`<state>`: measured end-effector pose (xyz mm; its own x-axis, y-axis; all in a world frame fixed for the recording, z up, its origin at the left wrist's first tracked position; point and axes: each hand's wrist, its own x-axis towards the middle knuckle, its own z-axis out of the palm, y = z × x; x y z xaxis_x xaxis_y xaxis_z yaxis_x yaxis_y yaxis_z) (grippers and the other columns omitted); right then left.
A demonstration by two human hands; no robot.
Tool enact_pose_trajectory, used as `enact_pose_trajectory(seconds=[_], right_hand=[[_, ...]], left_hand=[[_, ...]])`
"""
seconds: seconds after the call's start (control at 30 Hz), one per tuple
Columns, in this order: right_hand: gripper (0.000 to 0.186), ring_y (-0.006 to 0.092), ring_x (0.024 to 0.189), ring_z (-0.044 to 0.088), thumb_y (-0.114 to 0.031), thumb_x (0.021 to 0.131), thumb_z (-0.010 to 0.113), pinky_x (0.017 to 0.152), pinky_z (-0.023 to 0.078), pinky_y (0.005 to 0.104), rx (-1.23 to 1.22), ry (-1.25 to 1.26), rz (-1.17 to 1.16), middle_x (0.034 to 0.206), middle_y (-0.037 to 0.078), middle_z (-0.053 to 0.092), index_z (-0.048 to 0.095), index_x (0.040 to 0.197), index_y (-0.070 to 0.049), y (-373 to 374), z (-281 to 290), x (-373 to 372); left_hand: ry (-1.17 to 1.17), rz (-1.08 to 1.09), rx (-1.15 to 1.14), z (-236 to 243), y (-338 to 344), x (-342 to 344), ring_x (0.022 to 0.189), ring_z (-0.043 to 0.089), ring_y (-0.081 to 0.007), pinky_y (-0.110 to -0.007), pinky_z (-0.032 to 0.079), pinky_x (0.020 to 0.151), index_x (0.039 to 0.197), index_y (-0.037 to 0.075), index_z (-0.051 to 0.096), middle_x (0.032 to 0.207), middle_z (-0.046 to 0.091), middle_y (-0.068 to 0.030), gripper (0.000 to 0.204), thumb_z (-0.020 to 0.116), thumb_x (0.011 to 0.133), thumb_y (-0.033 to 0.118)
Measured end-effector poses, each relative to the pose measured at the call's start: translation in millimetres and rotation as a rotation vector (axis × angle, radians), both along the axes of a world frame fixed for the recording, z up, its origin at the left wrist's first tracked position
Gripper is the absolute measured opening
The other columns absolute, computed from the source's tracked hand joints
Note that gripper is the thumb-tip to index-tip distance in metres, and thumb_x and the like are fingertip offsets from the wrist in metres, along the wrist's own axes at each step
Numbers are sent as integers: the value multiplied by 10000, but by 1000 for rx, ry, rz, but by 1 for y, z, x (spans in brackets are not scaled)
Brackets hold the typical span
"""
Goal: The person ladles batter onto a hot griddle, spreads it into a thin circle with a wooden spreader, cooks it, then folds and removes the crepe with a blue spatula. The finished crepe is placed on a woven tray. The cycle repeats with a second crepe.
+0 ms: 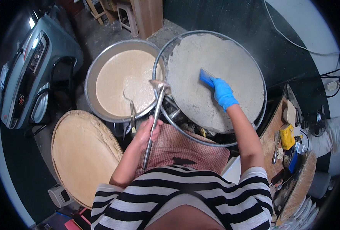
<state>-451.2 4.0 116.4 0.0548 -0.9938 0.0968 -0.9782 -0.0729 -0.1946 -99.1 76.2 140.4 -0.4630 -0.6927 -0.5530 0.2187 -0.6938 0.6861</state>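
My right hand [224,93], in a blue glove, grips a blue scraper [206,78] at the middle of a large round griddle [263,103]. A thin, pale greyish pancake [189,53] covers most of the griddle, and the scraper's edge is on it or just above. My bare left hand [147,133] is closed around the long metal handle of a batter spreader [159,100], whose brown head hangs between pot and griddle. Beside it is a wide metal pot [93,73] of beige batter [114,76]. A ladle [132,109] leans in the batter, its bowl mostly sunk.
A tall stack of round flat pancakes [83,153] stands at my left. Behind it is a grey three-wheeled vehicle [43,65]. On the right, a wooden board [269,149] bears a yellow box [287,137] and small tools. A plastic stool [127,18] stands beyond the pot.
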Motion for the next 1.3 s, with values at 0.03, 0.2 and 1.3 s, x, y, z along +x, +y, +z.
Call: enact_pose_trajectory(seconds=[0.03,0.2,1.3], right_hand=[[357,365,937,551,23,765,486,819,447,418,6,-23,22,1009,212,569,526,1112,-48,6,11,-1],[439,343,999,553,80,740,474,873,440,374,40,-452,-34,1067,188,571,540,1149,-66,98,94,10],[425,366,970,552,49,738,485,834,449,393,91,-270,-43,1049,195,580,549,1134,-88,145,41,60]], left_hand=[[3,-14,-9,1,-1,0,422,347,-71,-216,306,385,963,20,507,558,377,23,410,332,958,392],[87,-69,-24,8,0,-7,455,365,-67,-205,313,404,1003,18,497,602,396,20,305,389,957,300],[462,-200,-30,32,29,-38,447,328,-37,-180,273,392,1159,13,475,628,367,39,348,375,962,281]])
